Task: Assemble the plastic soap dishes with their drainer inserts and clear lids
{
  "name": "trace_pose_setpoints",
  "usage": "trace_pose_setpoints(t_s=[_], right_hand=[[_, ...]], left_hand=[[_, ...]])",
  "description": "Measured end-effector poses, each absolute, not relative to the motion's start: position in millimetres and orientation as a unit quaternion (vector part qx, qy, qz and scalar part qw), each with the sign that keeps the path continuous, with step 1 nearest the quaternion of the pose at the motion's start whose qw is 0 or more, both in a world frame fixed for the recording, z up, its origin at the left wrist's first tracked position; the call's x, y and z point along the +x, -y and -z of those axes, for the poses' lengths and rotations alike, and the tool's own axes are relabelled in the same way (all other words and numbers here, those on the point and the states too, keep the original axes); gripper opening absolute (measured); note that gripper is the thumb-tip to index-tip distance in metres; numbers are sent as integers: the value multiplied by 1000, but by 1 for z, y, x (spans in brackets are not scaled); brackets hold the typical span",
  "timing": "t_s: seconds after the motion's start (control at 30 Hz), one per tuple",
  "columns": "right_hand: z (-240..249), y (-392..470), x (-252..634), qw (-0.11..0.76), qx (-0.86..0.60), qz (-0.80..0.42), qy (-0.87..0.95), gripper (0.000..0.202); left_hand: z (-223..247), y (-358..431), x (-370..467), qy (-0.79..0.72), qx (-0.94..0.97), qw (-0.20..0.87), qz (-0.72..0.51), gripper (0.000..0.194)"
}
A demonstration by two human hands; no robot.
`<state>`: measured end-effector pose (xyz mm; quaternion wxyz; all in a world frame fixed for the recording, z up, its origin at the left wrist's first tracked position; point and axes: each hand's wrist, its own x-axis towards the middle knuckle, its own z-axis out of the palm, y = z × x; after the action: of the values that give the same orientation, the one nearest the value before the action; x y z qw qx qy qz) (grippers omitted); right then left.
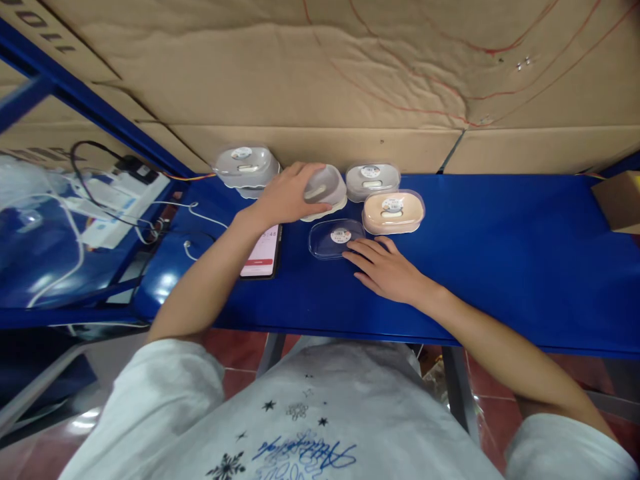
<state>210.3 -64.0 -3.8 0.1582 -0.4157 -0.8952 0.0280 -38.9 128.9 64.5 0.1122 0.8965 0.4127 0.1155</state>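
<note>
My left hand [293, 195] is wrapped over a grey container [327, 187] on the blue table, thumb at its near side and fingers at its far side. A clear lid [325, 243] with a round white label lies flat just in front of that container. The fingers of my right hand [383, 267] are spread, their tips at the lid's right edge. Behind and to the right of the lid sit a peach container [393, 213] and another grey container [373, 181], each under a clear labelled cover. Stacked grey containers [247, 167] stand beyond my left wrist.
A phone [263, 253] with a lit screen lies below my left forearm on the blue table [500, 267]. Power strips [123, 207] and cables are at the left. A cardboard box [620, 200] stands at the right edge, and cardboard lines the back.
</note>
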Motion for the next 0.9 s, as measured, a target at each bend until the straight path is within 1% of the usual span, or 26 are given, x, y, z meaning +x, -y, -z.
trace_pose_setpoints(t_s=[0.1, 0.2, 0.23, 0.33, 0.4, 0.47, 0.53, 0.6, 0.7, 0.8, 0.87, 0.9], right_hand=[[7, 62, 211, 165, -424, -39, 890, 47], [17, 58, 214, 183, -425, -89, 882, 51], [21, 57, 216, 191, -421, -112, 880, 56], [34, 54, 221, 221, -400, -180, 871, 81], [38, 53, 225, 244, -388, -216, 862, 94], [37, 51, 230, 267, -386, -241, 849, 99], [31, 49, 235, 291, -400, -252, 832, 98], [24, 49, 238, 309, -418, -248, 817, 93], [17, 52, 236, 313, -428, -232, 815, 84], [14, 55, 228, 290, -421, -208, 834, 75], [9, 58, 222, 277, -419, -184, 845, 64], [6, 59, 220, 275, -420, -172, 847, 57]], left_hand=[[-80, -85, -48, -381, 904, 112, -160, 92], [-79, -27, -57, -359, 913, 97, -167, 84], [-74, -8, -59, -346, 919, 90, -167, 79], [-54, 32, -61, -312, 937, 82, -136, 56], [-42, 45, -60, -309, 940, 75, -120, 51], [-35, 49, -60, -316, 938, 67, -126, 47], [-31, 50, -60, -319, 937, 62, -132, 44], [-28, 51, -61, -311, 940, 61, -125, 44], [-19, 51, -60, -292, 946, 79, -114, 46], [-10, 48, -56, -267, 948, 131, -115, 57], [-8, 46, -55, -258, 942, 170, -130, 66], [-9, 45, -55, -260, 936, 191, -143, 68]])
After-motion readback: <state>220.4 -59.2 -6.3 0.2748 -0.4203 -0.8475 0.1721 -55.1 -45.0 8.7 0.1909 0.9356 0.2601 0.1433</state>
